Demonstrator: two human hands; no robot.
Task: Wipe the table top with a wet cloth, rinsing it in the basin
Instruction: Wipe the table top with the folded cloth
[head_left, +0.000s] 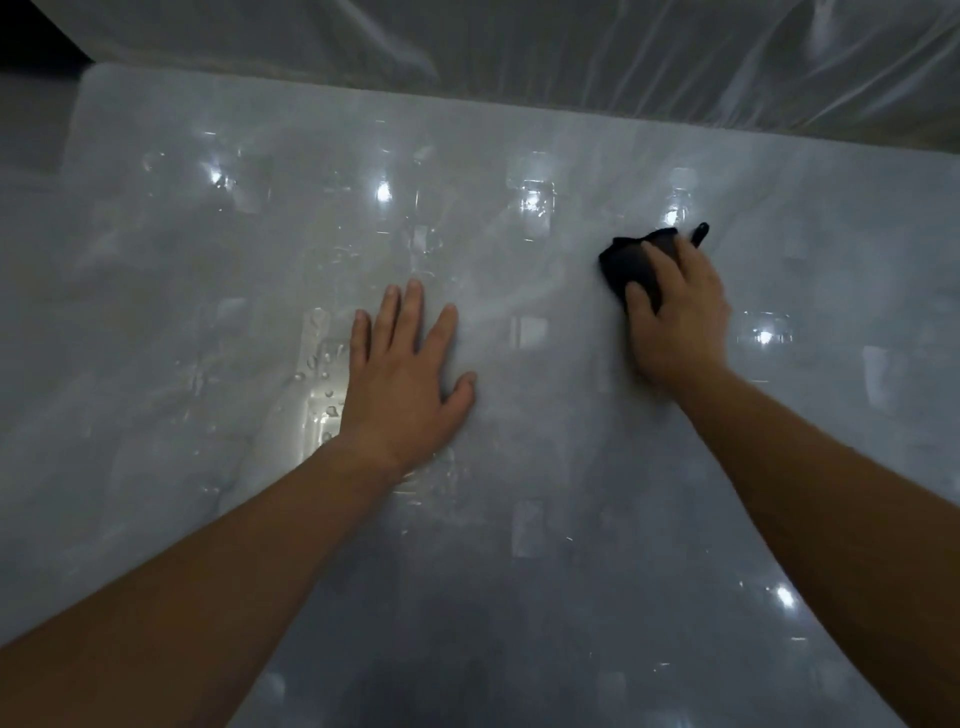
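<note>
Clear sheeting (571, 47) hangs behind your table (519, 571). Droplets (322, 364) bead beside your left hand (400, 379), which lies flat with fingers spread. Your right hand (680, 312) clutches the cloth (631, 265), black and bunched, on the table's far right.

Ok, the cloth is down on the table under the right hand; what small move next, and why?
Probably sweep the cloth leftward, toward the left hand. The right hand grips it pressed against the table top, and beaded water droplets sit beside the left hand, which rests flat. That patch looks unwiped.
</note>
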